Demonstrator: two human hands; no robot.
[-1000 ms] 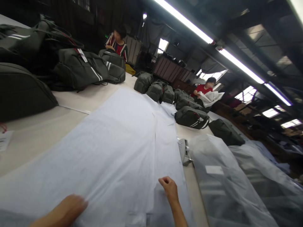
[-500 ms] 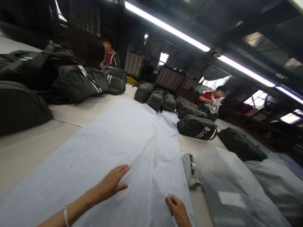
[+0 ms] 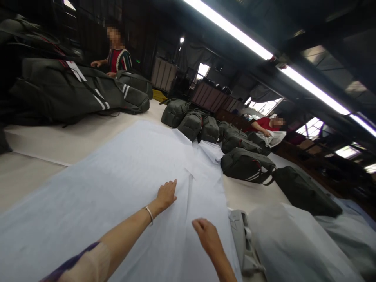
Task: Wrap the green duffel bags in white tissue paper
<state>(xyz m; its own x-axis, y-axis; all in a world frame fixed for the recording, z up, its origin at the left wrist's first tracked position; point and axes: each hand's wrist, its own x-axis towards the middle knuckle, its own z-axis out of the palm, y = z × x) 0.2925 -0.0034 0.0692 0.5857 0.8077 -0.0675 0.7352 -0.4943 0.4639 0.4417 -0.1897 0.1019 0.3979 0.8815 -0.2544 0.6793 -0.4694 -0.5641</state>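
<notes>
A stack of thin white plastic sheets [image 3: 117, 172], creased along its right part, lies before me. My left hand [image 3: 167, 194] rests on it near the middle, fingers stretched out together and palm down. To the right, my right hand [image 3: 208, 235] is closed, thumb against curled fingers, seemingly pinching the top sheet. The fingertips are partly hidden, so the gripped edge is hard to make out. A narrow fold in the plastic runs between the two hands. Beside the stack's right edge is a grey plastic device [image 3: 242, 235].
Dark green backpacks [image 3: 73, 90] are piled at the left, and more backpacks [image 3: 190, 123] stand beyond the sheets. Translucent plastic-covered bags [image 3: 290, 243] lie at the right. One person [image 3: 119, 58] stands behind the left pile; another person [image 3: 268, 125] handles a white sheet.
My left hand has moved forward and right over the plastic. My right hand has moved slightly forward and left, staying closed. The view has shifted, and the person in red has lowered the white sheet.
</notes>
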